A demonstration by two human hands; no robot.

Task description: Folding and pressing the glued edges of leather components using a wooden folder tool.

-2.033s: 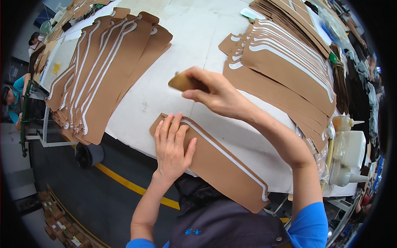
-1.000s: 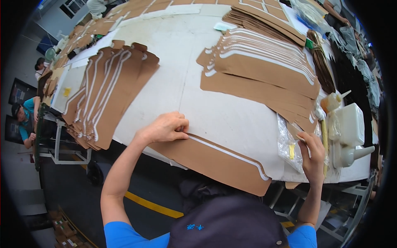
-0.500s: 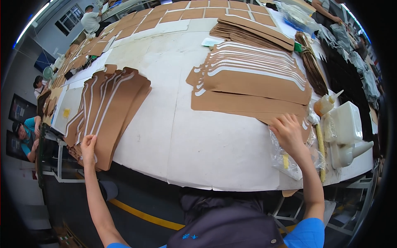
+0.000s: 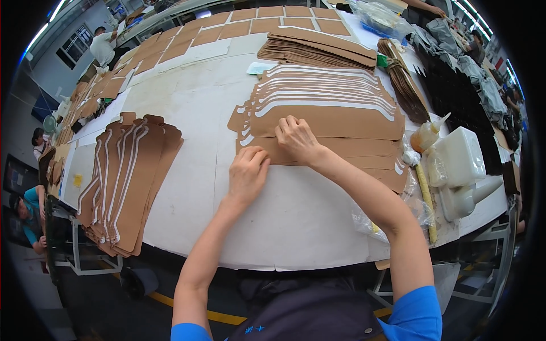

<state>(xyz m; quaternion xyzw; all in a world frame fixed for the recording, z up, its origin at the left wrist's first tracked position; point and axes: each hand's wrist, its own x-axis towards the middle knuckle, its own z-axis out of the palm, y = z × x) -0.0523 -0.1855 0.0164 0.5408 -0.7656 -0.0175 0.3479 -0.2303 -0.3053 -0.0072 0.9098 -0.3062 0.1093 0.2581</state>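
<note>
A row of overlapping brown panels (image 4: 324, 121) with white curved strips along their edges lies fanned out in front of me. At the near left corner of these panels, my left hand (image 4: 248, 173) is closed, fingers curled on the lowest panel's edge. My right hand (image 4: 297, 139) rests farther in, over the seam between two panels; its fingers are curled down and the fingertips are hidden, so what they grip does not show. Over on the left, a second fanned stack of brown panels (image 4: 128, 182) with white strips lies untouched by either hand.
Right of the panels stand a squeeze bottle (image 4: 425, 136), a white plastic container (image 4: 459, 156) and a yellow rod (image 4: 426, 204) beside clear plastic film. Behind are a thick brown stack (image 4: 318, 48) and a tied bundle (image 4: 404, 82). Other people work around the room.
My left hand has left the left-hand stack and come right to the middle panels. My right hand has moved left and farther in from their right end. The view has shifted slightly.
</note>
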